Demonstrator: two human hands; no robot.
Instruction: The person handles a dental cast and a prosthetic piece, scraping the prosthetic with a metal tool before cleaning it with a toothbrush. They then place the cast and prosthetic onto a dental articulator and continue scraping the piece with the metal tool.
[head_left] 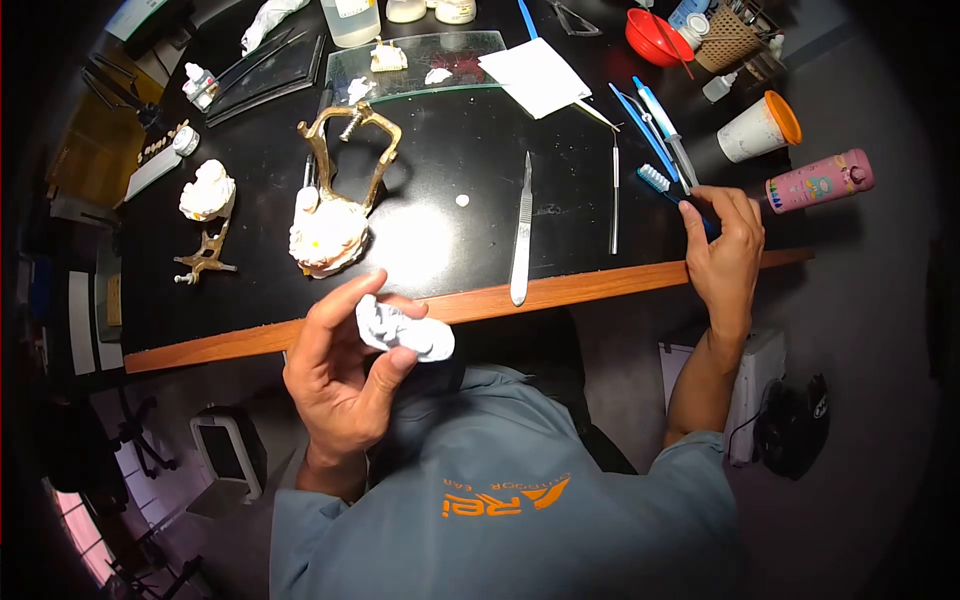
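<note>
A small white plaster dental cast (404,330) is pinched between the thumb and fingers of my left hand (345,375), just over the table's front edge. My right hand (728,245) is at the right of the table, its thumb and fingers closed around the handle of a blue toothbrush (655,179) with white bristles. Part of that handle is hidden by the fingers. Close beyond the fingertips lie a blue-and-white pen-like tool (655,108) and a slim blue tool (640,130). A scalpel (522,235) lies between my two hands.
Brass articulators with plaster casts stand left: a larger one (330,235) and a smaller one (208,190). A thin metal probe (615,200) lies right of centre. Farther back are a glass slab (430,75), white paper (535,78), a red bowl (655,40), a cup (755,130) and a pink bottle (820,182).
</note>
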